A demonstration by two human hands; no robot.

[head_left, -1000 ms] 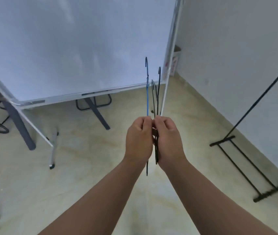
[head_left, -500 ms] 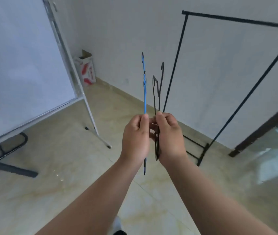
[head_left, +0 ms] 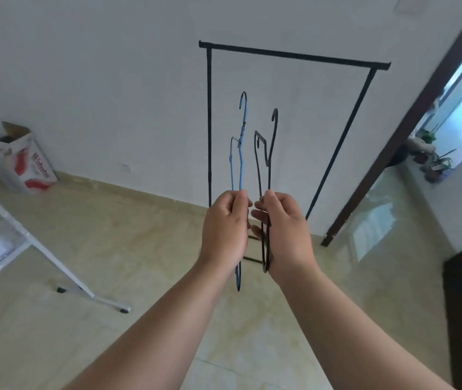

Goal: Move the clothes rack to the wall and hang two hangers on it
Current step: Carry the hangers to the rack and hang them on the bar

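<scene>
Thin blue wire hanger (head_left: 241,153); matt black metal rack (head_left: 209,114); glossy tile floor (head_left: 145,237).

One hanger (head_left: 241,153) is blue, the other hanger (head_left: 265,156) black, like the rack (head_left: 294,55). White wall (head_left: 83,80), mottled beige floor (head_left: 111,249), a white box (head_left: 24,161) with red print, dark brown doorframe (head_left: 410,119).

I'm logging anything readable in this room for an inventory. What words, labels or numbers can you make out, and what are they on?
Red script word on the side of the white cardboard box by the wall: too blurred to read with certainty.
Clothes rack, blue hanger, black hanger: no text visible.
Nothing else legible.
</scene>
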